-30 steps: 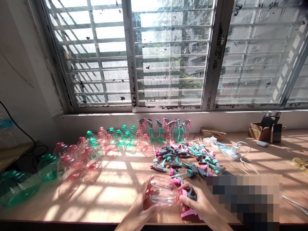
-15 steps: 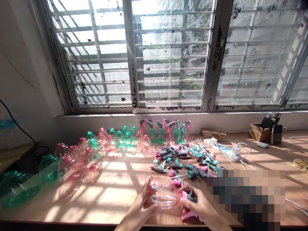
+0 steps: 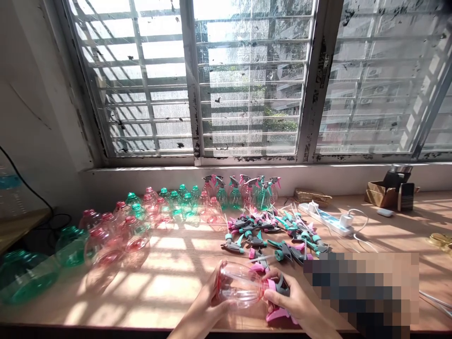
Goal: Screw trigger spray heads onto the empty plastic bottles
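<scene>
Low over the table's front edge I hold a clear pink spray bottle (image 3: pixel 238 285) on its side, its base to the left. My left hand (image 3: pixel 209 299) wraps round the base end. At the neck, my right hand (image 3: pixel 287 296) grips the pink collar of a grey-and-pink spray head (image 3: pixel 281 286), which sits on the bottle's mouth. Its pink trigger points down toward me. Whether the collar is fully tightened I cannot tell. Just beyond my hands lies a pile of loose spray heads (image 3: pixel 268 226), grey with pink or teal parts, their tubes sticking out.
Open pink bottles (image 3: pixel 136 235) and green bottles (image 3: pixel 72 247) stand along the left and back. Several bottles with heads fitted (image 3: pixel 235 193) stand below the window. A white power strip (image 3: pixel 326 220), cables and a cardboard box (image 3: pixel 381 194) lie right. A blurred patch covers the lower right.
The bottle has turned slightly about its length between my hands. Both hands stay in nearly the same place, and the rest of the table looks the same.
</scene>
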The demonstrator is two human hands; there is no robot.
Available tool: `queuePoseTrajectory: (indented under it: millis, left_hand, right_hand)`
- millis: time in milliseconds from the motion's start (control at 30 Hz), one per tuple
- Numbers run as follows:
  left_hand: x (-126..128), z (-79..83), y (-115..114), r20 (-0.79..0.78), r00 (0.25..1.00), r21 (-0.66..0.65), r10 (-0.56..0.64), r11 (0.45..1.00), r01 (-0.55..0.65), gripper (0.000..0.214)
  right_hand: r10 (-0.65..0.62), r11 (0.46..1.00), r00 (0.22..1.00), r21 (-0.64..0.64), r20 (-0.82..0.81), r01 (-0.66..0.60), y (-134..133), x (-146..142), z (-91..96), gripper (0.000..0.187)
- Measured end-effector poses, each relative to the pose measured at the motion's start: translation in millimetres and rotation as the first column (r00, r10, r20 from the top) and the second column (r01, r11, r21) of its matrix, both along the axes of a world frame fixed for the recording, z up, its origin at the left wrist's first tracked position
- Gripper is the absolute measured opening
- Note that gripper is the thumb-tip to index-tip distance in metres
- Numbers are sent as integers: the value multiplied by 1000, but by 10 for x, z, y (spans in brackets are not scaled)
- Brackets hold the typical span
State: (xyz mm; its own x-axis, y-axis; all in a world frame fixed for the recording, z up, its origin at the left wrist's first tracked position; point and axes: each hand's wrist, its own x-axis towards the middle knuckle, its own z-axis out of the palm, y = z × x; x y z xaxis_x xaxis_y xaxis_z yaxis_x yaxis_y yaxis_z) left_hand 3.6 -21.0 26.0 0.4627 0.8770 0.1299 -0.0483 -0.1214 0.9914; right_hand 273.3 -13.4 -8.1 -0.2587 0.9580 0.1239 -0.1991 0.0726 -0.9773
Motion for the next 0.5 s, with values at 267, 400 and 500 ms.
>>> queuePoseTrajectory:
  millis: [267, 400, 500]
  left_hand:
    - [2, -105, -21, 25, 999, -19, 31, 999, -30, 104]
    - [4, -60, -14, -42, 998, 6, 53, 999, -53, 103]
    - [-7, -55, 15, -1, 1000, 17, 28, 999, -28, 97]
  right_hand:
    - [-39, 999, 999, -13, 12, 39, 3, 13, 18, 51]
    - [-32, 999, 999, -1, 27, 32, 7, 21, -8, 50]
    - [-15, 1000, 1000, -22, 16, 15, 6, 17, -24, 53]
